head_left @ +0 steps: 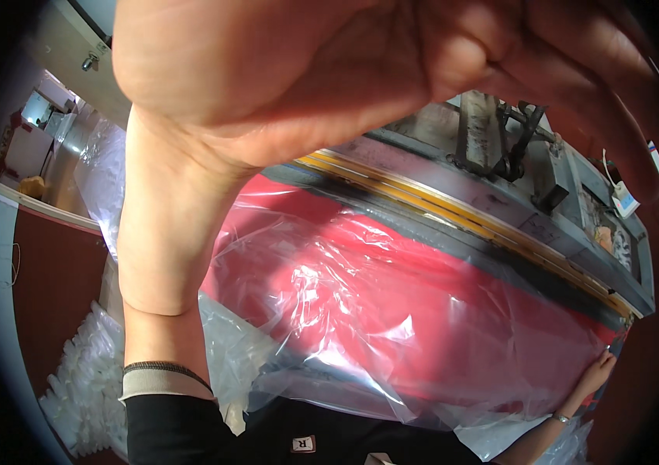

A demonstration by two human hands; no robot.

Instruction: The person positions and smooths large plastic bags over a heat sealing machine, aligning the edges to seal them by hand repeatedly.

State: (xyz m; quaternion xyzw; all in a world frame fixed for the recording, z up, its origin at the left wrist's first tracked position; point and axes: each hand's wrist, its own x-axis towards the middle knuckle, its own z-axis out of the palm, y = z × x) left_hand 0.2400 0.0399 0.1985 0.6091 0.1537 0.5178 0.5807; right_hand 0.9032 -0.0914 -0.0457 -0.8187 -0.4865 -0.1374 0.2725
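Note:
My left hand (322,70) is raised close in front of the view, palm showing, its fingers stretched toward the upper right with nothing in them. It hides the upper part of the scene. Below it, clear plastic film (407,333) lies wrinkled and shiny over a red surface (291,209). Far off at the right, my right hand (597,373) is at the film's right end, beside the corner of a grey metal machine (453,232). Its fingers are bunched together; what they hold is too small to make out. Yellow strips (469,221) run along the machine's front edge.
Black metal brackets (512,143) stand on the machine, with a white box and cord (622,200) at its right side. At lower left is a heap of bundled clear plastic (85,380). More film (105,167) hangs behind my left wrist. The floor (58,310) is reddish brown.

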